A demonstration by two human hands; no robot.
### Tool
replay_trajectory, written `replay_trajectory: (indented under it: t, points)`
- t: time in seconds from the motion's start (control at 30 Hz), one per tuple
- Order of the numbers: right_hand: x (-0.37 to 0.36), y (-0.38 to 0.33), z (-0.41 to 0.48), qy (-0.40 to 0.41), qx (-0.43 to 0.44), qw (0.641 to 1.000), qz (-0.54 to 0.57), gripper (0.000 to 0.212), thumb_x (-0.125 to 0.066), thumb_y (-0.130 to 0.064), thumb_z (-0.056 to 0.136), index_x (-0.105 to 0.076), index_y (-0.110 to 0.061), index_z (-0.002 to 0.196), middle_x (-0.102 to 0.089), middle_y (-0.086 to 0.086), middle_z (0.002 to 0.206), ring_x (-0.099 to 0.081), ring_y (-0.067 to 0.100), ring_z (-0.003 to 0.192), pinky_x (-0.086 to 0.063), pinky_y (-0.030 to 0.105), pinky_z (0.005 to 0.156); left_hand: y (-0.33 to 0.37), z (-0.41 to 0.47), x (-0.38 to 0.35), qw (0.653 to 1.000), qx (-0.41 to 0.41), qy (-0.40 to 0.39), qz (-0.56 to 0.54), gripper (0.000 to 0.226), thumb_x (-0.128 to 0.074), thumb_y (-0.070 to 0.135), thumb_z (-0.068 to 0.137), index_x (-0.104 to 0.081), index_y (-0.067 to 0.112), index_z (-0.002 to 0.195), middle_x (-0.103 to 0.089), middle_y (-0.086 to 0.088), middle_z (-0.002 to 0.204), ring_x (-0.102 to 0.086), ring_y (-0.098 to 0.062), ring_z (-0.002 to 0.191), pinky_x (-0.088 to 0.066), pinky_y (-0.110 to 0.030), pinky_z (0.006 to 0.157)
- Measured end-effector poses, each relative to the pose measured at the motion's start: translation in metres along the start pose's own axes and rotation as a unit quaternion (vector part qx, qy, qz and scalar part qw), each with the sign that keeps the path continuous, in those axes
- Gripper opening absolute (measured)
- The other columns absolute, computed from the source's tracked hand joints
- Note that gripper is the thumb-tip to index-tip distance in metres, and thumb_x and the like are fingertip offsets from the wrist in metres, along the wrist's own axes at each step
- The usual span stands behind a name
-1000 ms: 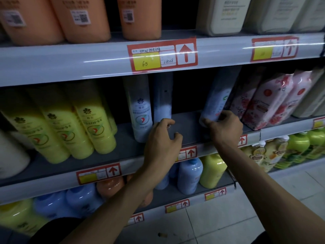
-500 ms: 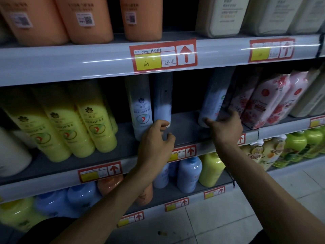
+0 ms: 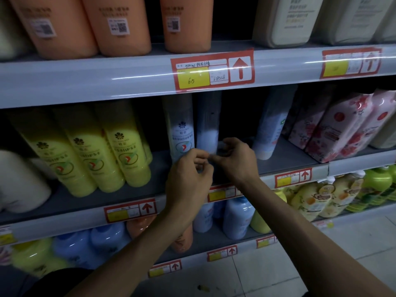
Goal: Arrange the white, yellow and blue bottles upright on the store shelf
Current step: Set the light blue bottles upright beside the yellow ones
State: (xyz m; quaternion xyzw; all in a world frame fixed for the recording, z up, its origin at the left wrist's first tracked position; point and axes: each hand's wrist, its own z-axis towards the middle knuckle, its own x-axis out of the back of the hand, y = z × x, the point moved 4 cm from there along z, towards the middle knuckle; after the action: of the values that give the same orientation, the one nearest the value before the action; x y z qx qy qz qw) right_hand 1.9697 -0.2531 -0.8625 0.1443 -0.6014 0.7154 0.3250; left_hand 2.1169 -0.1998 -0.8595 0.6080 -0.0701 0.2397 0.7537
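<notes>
On the middle shelf [image 3: 70, 217] three yellow bottles [image 3: 126, 153] lean back in a row, with a white bottle [image 3: 19, 183] at the far left. Two pale blue bottles stand upright at the centre: a labelled one [image 3: 182, 127] and a plain one [image 3: 207, 123]. A third blue bottle [image 3: 271, 125] leans left further right. My left hand [image 3: 188, 179] and my right hand [image 3: 237, 161] meet fingertip to fingertip in front of the two centre bottles' bases. Both hands have curled fingers; blur hides whether they grip a base.
Pink floral refill packs [image 3: 345, 127] fill the right of the middle shelf. Orange bottles [image 3: 120, 24] and cream bottles [image 3: 285, 20] stand on the shelf above. Blue bottles [image 3: 236, 217] and green ones [image 3: 377, 181] sit on the shelf below. Tiled floor [image 3: 278, 273] lies at the bottom right.
My right hand left the leaning blue bottle on the right and moved left to meet my left hand. My left hand slid slightly left and lower, off the plain blue bottle's base.
</notes>
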Motion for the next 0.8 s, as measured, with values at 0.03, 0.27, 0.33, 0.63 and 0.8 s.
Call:
replay_trajectory:
  t: [0.03,0.27,0.33,0.63,0.8]
  points:
    - [-0.005,-0.003,0.002,-0.006,-0.006,1.000,-0.005,0.060,-0.087,-0.041,0.075,-0.069,-0.011,0.124,-0.076,0.005,0.115,-0.072,0.022,0.103,-0.059,0.043,0.087,0.001,0.001,0.002,1.000,0.000,0.000,0.001,0.019,-0.068,0.014,0.092,-0.071,0.028,0.104,-0.073,0.012,0.096,-0.069,-0.003,0.091,-0.061,-0.037,0.084]
    - [-0.028,-0.016,0.004,0.001,-0.032,0.999,-0.038,0.048,-0.075,-0.039,0.079,-0.064,-0.012,0.116,-0.066,0.012,0.117,-0.063,0.033,0.109,-0.055,0.045,0.085,0.004,0.000,0.009,1.000,0.004,0.002,0.006,0.017,-0.068,0.016,0.093,-0.072,0.028,0.105,-0.074,0.013,0.094,-0.068,0.002,0.088,-0.061,-0.031,0.080]
    - [-0.027,-0.016,0.005,0.011,-0.043,0.998,-0.038,0.047,-0.076,-0.042,0.078,-0.065,-0.013,0.113,-0.068,0.010,0.113,-0.065,0.032,0.104,-0.054,0.043,0.082,0.007,-0.002,0.011,1.000,0.004,0.004,0.011,0.016,-0.067,0.016,0.093,-0.072,0.028,0.103,-0.073,0.014,0.091,-0.068,0.003,0.087,-0.060,-0.028,0.078]
    - [0.001,-0.003,-0.008,0.010,-0.043,0.995,-0.091,0.058,-0.076,-0.062,0.058,-0.069,-0.019,0.097,-0.075,0.004,0.094,-0.071,0.030,0.088,-0.052,0.034,0.067,0.001,-0.006,0.009,0.999,0.027,-0.023,-0.009,0.016,-0.068,0.014,0.095,-0.072,0.026,0.105,-0.073,0.012,0.090,-0.069,0.000,0.083,-0.056,-0.020,0.073]
    - [0.023,0.003,-0.019,0.030,0.018,0.988,-0.152,0.050,-0.074,-0.054,0.064,-0.062,-0.018,0.097,-0.072,0.005,0.092,-0.068,0.034,0.082,-0.055,0.040,0.067,0.011,-0.004,0.004,0.979,0.105,-0.063,-0.162,0.011,-0.059,0.017,0.104,-0.068,0.023,0.102,-0.077,-0.009,0.095,-0.074,-0.018,0.081,-0.059,-0.031,0.071]
